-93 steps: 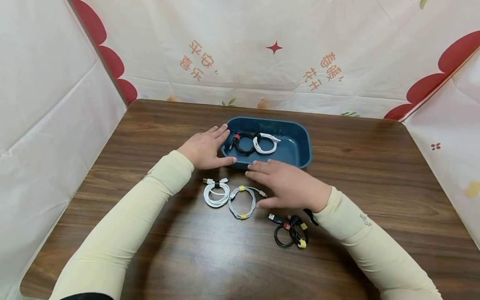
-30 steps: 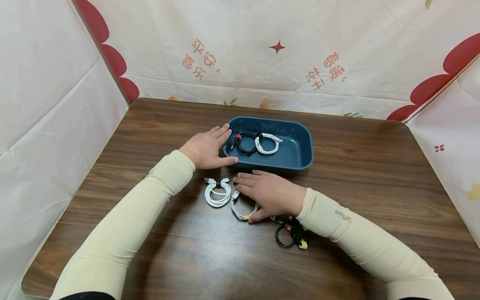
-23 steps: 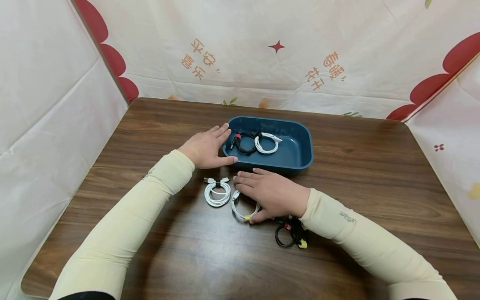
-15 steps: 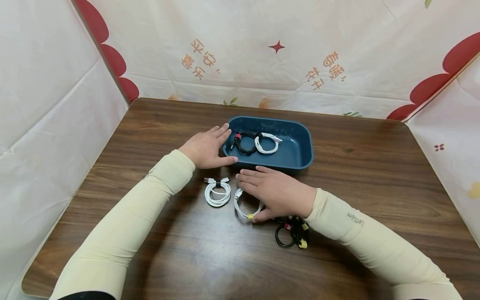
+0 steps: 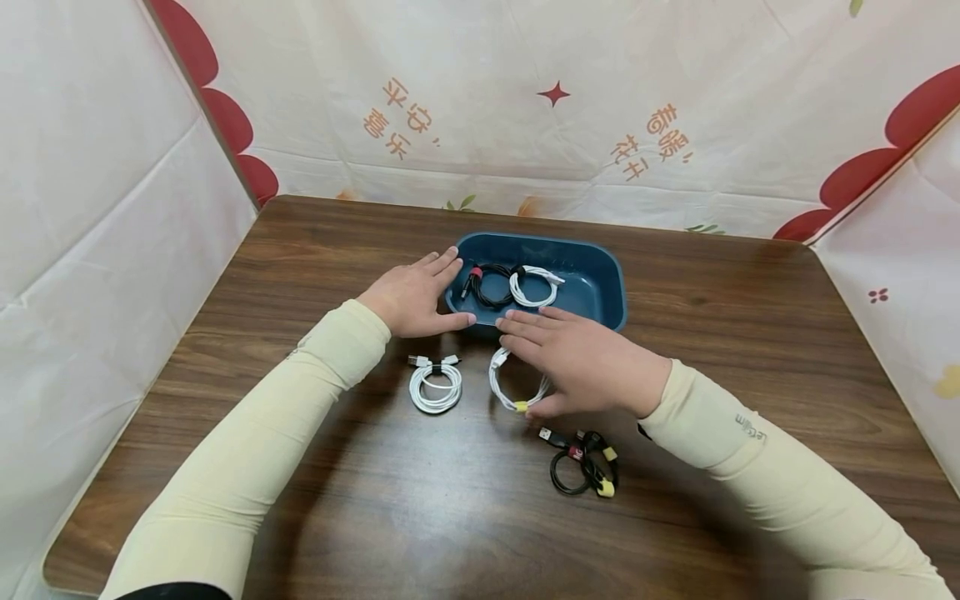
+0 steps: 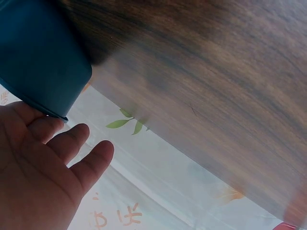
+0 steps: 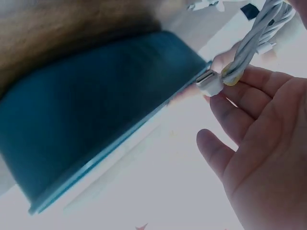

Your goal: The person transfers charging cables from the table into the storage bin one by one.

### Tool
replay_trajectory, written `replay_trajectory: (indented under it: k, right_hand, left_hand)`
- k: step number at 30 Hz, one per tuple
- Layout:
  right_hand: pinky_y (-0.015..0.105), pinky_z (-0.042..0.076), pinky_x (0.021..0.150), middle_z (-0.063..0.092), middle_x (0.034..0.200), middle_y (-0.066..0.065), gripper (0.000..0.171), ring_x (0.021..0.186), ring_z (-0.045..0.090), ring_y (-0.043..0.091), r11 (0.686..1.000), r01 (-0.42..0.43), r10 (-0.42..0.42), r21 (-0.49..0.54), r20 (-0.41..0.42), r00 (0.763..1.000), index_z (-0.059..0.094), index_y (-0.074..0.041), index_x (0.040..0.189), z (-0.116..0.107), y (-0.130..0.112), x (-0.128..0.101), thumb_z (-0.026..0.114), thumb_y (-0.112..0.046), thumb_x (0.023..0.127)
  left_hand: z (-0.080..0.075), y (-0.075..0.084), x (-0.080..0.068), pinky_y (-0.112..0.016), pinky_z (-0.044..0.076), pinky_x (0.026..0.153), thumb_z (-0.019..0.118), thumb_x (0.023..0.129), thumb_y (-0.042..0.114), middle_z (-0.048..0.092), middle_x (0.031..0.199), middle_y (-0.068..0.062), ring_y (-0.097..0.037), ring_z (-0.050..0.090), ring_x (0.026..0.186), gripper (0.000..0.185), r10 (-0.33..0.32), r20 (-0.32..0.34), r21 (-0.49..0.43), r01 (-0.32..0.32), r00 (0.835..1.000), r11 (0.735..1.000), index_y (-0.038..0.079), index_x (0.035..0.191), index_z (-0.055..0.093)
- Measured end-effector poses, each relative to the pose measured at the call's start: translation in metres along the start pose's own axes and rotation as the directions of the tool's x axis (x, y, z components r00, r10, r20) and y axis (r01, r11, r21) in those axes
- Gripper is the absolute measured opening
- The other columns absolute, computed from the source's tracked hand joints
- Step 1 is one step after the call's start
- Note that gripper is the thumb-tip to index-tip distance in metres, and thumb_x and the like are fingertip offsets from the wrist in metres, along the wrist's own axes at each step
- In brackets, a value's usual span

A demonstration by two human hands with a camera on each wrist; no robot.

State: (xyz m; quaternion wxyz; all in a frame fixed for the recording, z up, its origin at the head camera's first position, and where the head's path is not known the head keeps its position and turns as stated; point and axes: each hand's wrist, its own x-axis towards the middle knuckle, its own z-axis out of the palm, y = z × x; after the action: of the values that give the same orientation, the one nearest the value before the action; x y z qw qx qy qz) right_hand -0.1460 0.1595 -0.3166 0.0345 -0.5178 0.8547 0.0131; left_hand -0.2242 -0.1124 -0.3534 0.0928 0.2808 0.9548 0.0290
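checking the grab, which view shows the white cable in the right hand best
The head view: the whole coiled white cable with yellow ties hangs under the right hand, near the blue tray. The right wrist view shows only a twisted stretch and its plug, close up and washed out. The left wrist view shows none of it.

**Mirrored writing on the backdrop cloth and a small sleeve logo**

The backdrop cloth behind the blue tray carries two groups of orange Chinese characters. They appear mirrored, so I cannot read them with certainty. One group stands above and to the left of the tray, the other group above and a little to the right of it. In the left wrist view, some orange characters show on the cloth below the tray, also not readable. The right sleeve has a small grey logo, too small to read.
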Motion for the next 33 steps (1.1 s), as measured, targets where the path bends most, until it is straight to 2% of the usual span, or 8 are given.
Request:
replay_trajectory:
  k: [15, 20, 27, 33]
  right_hand:
    - [0.054, 0.026, 0.114, 0.036, 0.156, 0.014, 0.091, 0.145, 0.031, 0.029, 0.998, -0.058, 0.058, -0.011, 0.011, 0.998, 0.047, -0.003, 0.146, -0.022, 0.029, -0.006, 0.072, -0.062, 0.082]
    - [0.056, 0.027, 0.113, 0.038, 0.155, 0.015, 0.088, 0.145, 0.031, 0.03, 0.996, -0.086, 0.086, 0.009, 0.032, 0.996, 0.048, -0.003, 0.145, -0.024, 0.047, -0.002, 0.073, -0.06, 0.082]
    - [0.053, 0.026, 0.114, 0.037, 0.156, 0.015, 0.085, 0.145, 0.03, 0.031, 0.984, -0.171, 0.166, 0.058, 0.074, 0.983, 0.05, -0.003, 0.144, -0.028, 0.071, 0.007, 0.075, -0.056, 0.082]
    - [0.053, 0.029, 0.113, 0.035, 0.156, 0.017, 0.086, 0.142, 0.035, 0.036, 0.981, -0.185, 0.177, 0.066, 0.109, 0.978, 0.049, -0.002, 0.145, -0.028, 0.085, 0.015, 0.074, -0.057, 0.083]
  left_hand:
    - [0.0, 0.001, 0.0, -0.044, 0.031, 0.114, 0.037, 0.088, 0.08, 0.011, 0.166, -0.008, -0.029, 0.021, 0.149, 0.101, 0.004, -0.002, -0.003, -0.004, 1.0, 1.0, 0.01, 0.159, 0.02]
    - [0.0, 0.0, -0.001, -0.045, 0.03, 0.114, 0.039, 0.089, 0.079, 0.011, 0.166, -0.008, -0.03, 0.021, 0.149, 0.101, 0.008, -0.005, -0.012, -0.008, 1.0, 1.0, 0.009, 0.159, 0.021]
    - [0.0, -0.001, -0.001, -0.045, 0.03, 0.114, 0.038, 0.088, 0.08, 0.01, 0.166, -0.007, -0.029, 0.02, 0.149, 0.101, 0.004, 0.0, -0.016, -0.004, 1.0, 1.0, 0.01, 0.159, 0.02]
    - [0.0, -0.001, -0.001, -0.046, 0.03, 0.114, 0.039, 0.089, 0.079, 0.012, 0.166, -0.007, -0.029, 0.02, 0.149, 0.1, 0.008, -0.003, -0.02, -0.008, 1.0, 1.0, 0.01, 0.159, 0.021]
